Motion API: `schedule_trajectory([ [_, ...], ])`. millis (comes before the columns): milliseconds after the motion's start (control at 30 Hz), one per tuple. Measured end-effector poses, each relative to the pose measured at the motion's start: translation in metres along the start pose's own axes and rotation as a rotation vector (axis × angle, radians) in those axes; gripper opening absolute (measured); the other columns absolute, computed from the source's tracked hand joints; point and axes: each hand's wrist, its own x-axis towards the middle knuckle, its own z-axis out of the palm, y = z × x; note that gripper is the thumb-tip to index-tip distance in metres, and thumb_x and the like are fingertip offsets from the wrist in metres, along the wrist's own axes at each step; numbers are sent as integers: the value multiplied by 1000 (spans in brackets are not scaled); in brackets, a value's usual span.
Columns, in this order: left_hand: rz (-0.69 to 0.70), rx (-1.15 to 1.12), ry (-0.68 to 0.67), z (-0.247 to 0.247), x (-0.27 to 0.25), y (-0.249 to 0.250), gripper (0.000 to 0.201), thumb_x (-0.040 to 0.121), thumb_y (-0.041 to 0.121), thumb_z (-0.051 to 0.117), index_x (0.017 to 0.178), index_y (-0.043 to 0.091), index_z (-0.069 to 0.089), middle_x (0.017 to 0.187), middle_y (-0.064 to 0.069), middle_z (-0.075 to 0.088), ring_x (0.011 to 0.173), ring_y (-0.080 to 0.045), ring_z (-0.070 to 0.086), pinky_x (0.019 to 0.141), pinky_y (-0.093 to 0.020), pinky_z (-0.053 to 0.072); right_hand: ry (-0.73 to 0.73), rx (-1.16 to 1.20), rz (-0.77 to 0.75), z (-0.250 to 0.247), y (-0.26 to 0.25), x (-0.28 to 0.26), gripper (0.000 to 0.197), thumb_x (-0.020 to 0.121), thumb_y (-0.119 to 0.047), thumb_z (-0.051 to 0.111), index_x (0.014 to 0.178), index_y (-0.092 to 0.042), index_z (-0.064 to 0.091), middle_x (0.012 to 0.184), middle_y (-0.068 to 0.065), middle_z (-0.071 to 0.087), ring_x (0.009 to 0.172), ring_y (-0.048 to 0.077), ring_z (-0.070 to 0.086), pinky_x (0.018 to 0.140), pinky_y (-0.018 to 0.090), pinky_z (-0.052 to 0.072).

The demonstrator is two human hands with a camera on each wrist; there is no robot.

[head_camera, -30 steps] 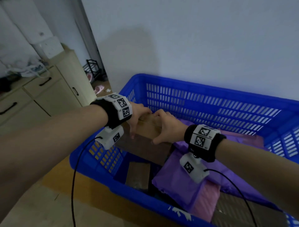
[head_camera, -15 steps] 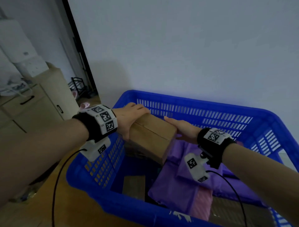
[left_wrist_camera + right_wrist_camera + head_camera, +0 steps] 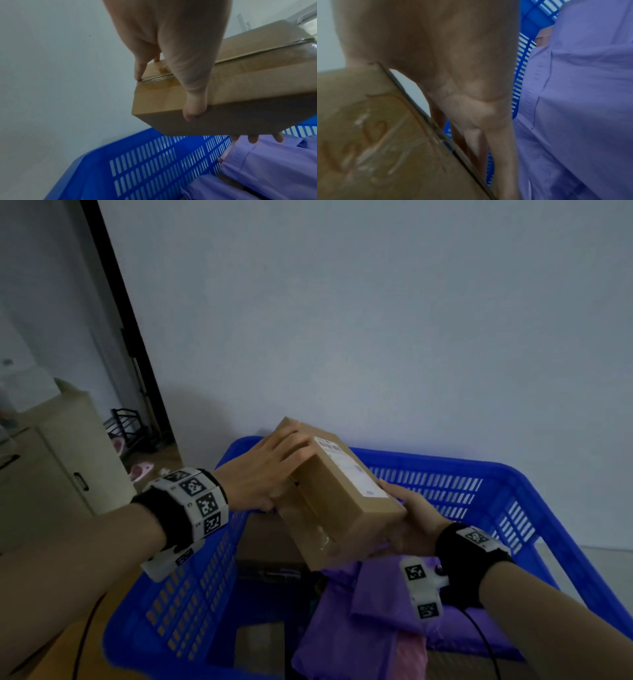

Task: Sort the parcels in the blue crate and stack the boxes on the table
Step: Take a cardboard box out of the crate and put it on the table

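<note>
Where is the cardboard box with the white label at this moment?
In the head view the cardboard box is centre frame, tilted, held between the left hand and right hand above the blue crate and its purple parcels.

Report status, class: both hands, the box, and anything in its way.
Left hand and right hand grip cardboard box at opposite ends. Box tilted, held above blue crate. Purple parcels lie below; nothing blocking.
</note>
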Motion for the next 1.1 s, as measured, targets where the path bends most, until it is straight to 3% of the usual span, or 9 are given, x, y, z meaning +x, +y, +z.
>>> schedule_trajectory([
  [100, -49, -54, 12, 2, 2, 0, 115, 49, 28, 91, 140, 20, 20, 144, -7, 20, 140, -36, 18, 104, -49, 44, 9, 12, -49, 4, 0, -7, 56, 79, -60, 56, 123, -26, 63, 134, 15, 56, 126, 41, 47, 102, 65, 33],
  [200, -236, -233, -7, 4, 3, 0, 110, 72, 3, 75, 142, 46, 2, 153, 2, -3, 146, -33, 15, 99, -45, 50, 74, 15, -133, 8, 1, -11, 68, 49, -59, 80, 108, -26, 71, 112, 8, 70, 99, 30, 65, 87, 52, 50],
  [300, -357, -599, -56, 4, 6, 1, 110, 80, -15, 52, 139, 58, -5, 146, -4, 31, 110, -30, 56, 77, -42, 57, 117, 15, -221, 10, -2, -13, 78, 38, -55, 87, 108, -26, 69, 111, 4, 70, 100, 24, 63, 98, 56, 42],
  [400, -526, -1035, 13, 3, 14, 12, 66, 98, -1, 35, 149, 36, 14, 131, 1, 53, 89, -31, 58, 78, -40, 51, 197, 26, -324, 13, -11, -24, 70, 57, -51, 80, 119, -25, 61, 113, 2, 70, 101, 20, 63, 98, 55, 44],
  [533, -702, -1470, 80, -10, 35, 37, 33, 102, 25, 36, 133, 27, 47, 110, 4, 63, 87, -13, 62, 73, -27, 52, 324, -19, -466, 14, -20, -51, 50, 85, -37, 59, 133, -24, 49, 125, 6, 64, 91, 18, 68, 65, 36, 56],
  [633, -670, -1584, 74, -16, 53, 51, 33, 99, 34, 43, 132, 35, 46, 106, 11, 63, 91, -7, 63, 65, -21, 54, 401, -54, -566, 11, -19, -69, 45, 91, -29, 57, 135, -29, 47, 131, 7, 61, 102, 23, 65, 66, 35, 57],
  [767, -594, -1690, 6, -20, 79, 74, 41, 96, 33, 50, 137, 34, 44, 117, 6, 63, 98, -16, 65, 74, -28, 56, 545, 25, -717, -4, -8, -101, 50, 89, -12, 61, 135, -26, 47, 122, 8, 67, 112, 31, 63, 94, 51, 50],
  [967, -400, -1725, -25, -35, 123, 123, 45, 94, 24, 55, 138, 22, 46, 122, -2, 65, 107, -24, 65, 88, -38, 55, 737, 45, -830, -21, 2, -167, 46, 90, 1, 54, 134, -13, 50, 121, 17, 64, 98, 30, 65, 74, 34, 57],
  [1100, -240, -1796, -11, -56, 158, 168, 36, 96, 14, 51, 132, 15, 53, 118, -2, 66, 103, -20, 65, 73, -24, 59, 829, 55, -868, -43, 6, -221, 51, 91, -3, 52, 140, -18, 44, 131, 8, 60, 121, 30, 57, 105, 45, 42],
])
